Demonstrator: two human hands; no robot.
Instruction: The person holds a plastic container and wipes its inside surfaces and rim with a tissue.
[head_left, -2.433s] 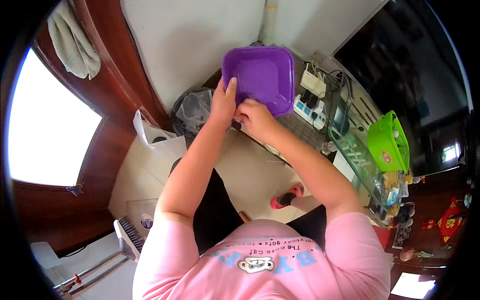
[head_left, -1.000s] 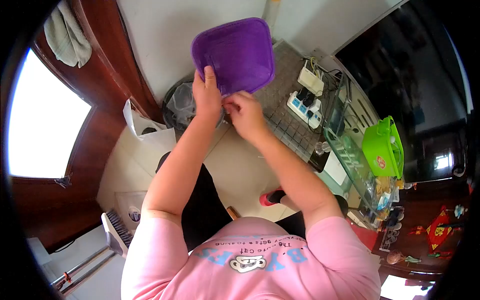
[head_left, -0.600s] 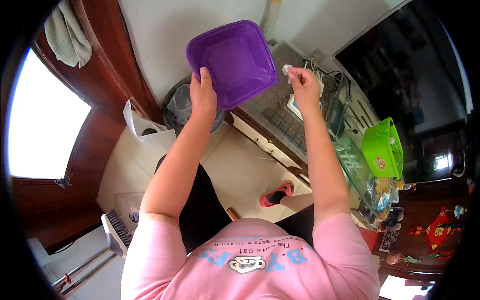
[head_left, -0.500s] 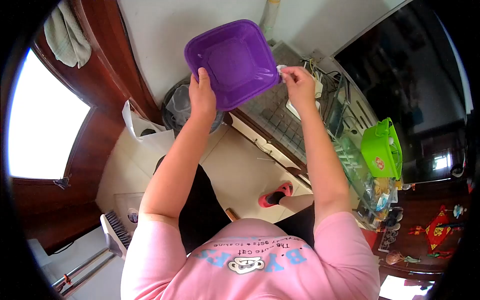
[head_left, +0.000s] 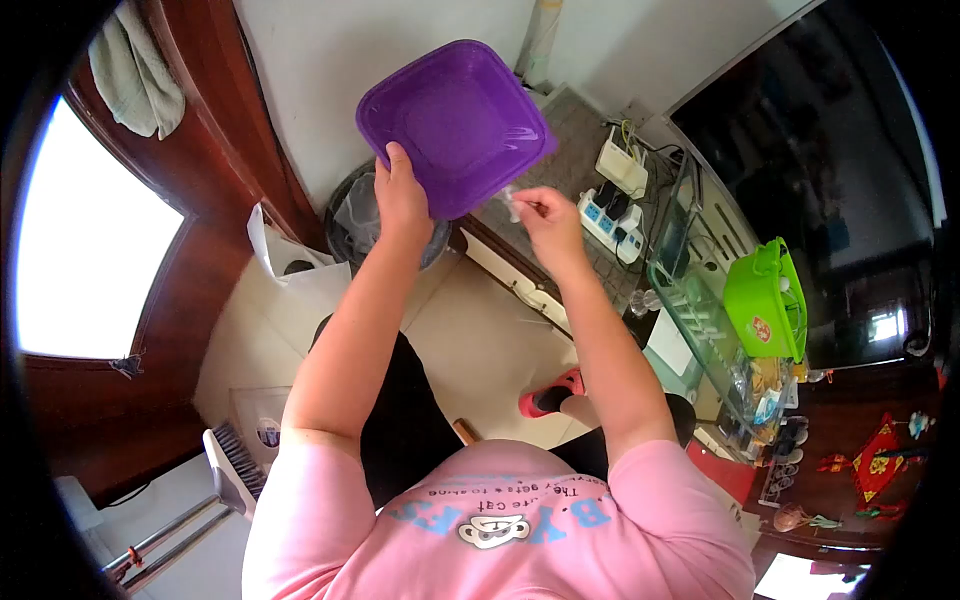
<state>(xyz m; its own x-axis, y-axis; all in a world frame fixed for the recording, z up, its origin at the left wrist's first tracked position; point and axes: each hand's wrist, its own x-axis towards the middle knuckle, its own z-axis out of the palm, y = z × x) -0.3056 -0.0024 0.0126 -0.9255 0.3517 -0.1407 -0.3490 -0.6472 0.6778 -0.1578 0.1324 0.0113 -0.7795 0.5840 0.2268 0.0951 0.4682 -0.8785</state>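
A square purple basin (head_left: 450, 125) is tilted up in front of me, its inside facing me. My left hand (head_left: 402, 200) grips its lower left edge, thumb over the rim. My right hand (head_left: 548, 222) pinches a small crumpled white tissue (head_left: 513, 203) by the basin's lower right rim; whether the tissue touches the rim is unclear. Behind my left hand stands a dark bin (head_left: 345, 225) lined with a clear bag, partly hidden by the hand and basin.
A power strip (head_left: 612, 225) and white router (head_left: 622, 162) lie on the tiled ledge. To the right are a glass shelf (head_left: 700, 320), a green basket (head_left: 765, 300) and a large dark screen (head_left: 830, 150). A white bag (head_left: 290, 260) and a brush (head_left: 235, 465) are at the left.
My right hand moved from the basin's lower edge out to its right with the tissue, then came back down and left to the lower right rim. The basin shifted left and tilted.
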